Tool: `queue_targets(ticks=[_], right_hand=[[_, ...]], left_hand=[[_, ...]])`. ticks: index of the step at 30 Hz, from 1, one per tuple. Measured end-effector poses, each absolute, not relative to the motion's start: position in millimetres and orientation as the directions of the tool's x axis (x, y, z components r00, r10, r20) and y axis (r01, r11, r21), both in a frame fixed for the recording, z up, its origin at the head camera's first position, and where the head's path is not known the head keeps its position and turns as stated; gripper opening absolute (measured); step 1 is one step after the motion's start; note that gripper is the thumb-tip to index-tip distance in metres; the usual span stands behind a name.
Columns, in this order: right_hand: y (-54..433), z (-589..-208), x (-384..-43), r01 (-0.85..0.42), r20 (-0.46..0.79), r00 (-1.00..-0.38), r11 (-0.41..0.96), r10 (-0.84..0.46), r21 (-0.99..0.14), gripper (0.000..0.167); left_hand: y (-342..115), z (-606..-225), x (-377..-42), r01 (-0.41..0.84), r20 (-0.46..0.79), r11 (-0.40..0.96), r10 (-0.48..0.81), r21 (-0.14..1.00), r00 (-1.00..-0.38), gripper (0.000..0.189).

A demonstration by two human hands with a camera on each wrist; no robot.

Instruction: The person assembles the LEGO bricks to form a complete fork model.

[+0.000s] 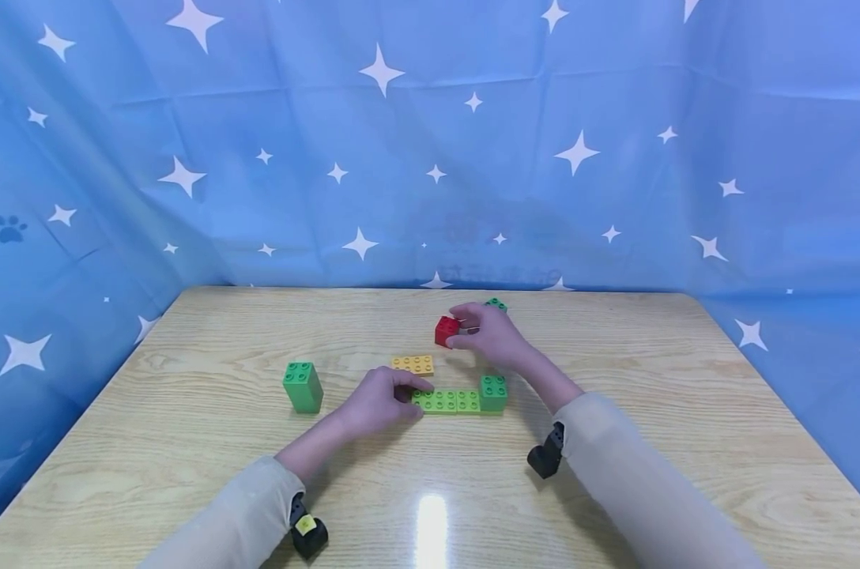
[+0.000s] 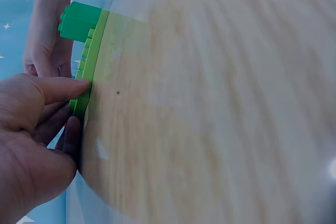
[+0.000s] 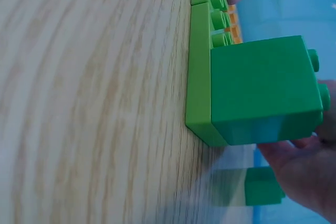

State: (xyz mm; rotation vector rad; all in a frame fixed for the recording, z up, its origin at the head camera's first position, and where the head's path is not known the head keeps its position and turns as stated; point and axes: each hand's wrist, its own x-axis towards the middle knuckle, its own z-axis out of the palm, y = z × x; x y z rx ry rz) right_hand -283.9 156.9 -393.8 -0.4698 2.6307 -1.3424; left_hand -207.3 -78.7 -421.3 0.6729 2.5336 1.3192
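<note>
My left hand (image 1: 380, 401) pinches the left end of a lime green plate strip (image 1: 444, 401) between thumb and fingers. This strip is made of plates lying end to end, with studs up. On its right end stands a green brick (image 1: 493, 393), large in the right wrist view. Farther back, my right hand (image 1: 488, 336) holds a small red brick (image 1: 446, 331) with thumb and index finger on either side of it. The red brick is hidden in the right wrist view. A yellow-orange plate (image 1: 413, 364) lies just behind the strip.
A tall green block (image 1: 303, 387) stands left of my left hand. Another green brick (image 1: 497, 303) sits behind my right hand, partly hidden by it. The wooden table (image 1: 188, 395) ends at a blue star-patterned cloth (image 1: 430, 142).
</note>
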Motion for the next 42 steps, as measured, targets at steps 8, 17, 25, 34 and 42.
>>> queue_targets(ticks=[8, 17, 25, 34, 42], right_hand=[[150, -396, -286, -0.174, -0.017, -0.945, 0.545, -0.327, -0.820, 0.060], [150, -405, -292, -0.144, -0.020, -0.955, 0.522, -0.297, -0.841, 0.056], [151, -410, -294, -0.152, -0.004, -0.957, 0.514, -0.290, -0.844, 0.047], [151, -409, -293, -0.125, -0.024, -0.959, 0.498, -0.282, -0.858, 0.045], [156, -403, -289, -0.118, -0.030, -0.957, 0.481, -0.289, -0.868, 0.045]], left_hand=[[-78, -423, -208, 0.301, 0.023, 0.495, 0.491, 0.816, -0.871, 0.032], [-77, -423, -209, 0.298, 0.020, 0.497, 0.490, 0.815, -0.871, 0.032], [-76, -422, -208, 0.303, 0.019, 0.500, 0.495, 0.812, -0.869, 0.032], [-77, -422, -209, 0.297, 0.016, 0.500, 0.491, 0.813, -0.871, 0.032], [-78, -421, -209, 0.297, 0.018, 0.502, 0.487, 0.813, -0.873, 0.032]])
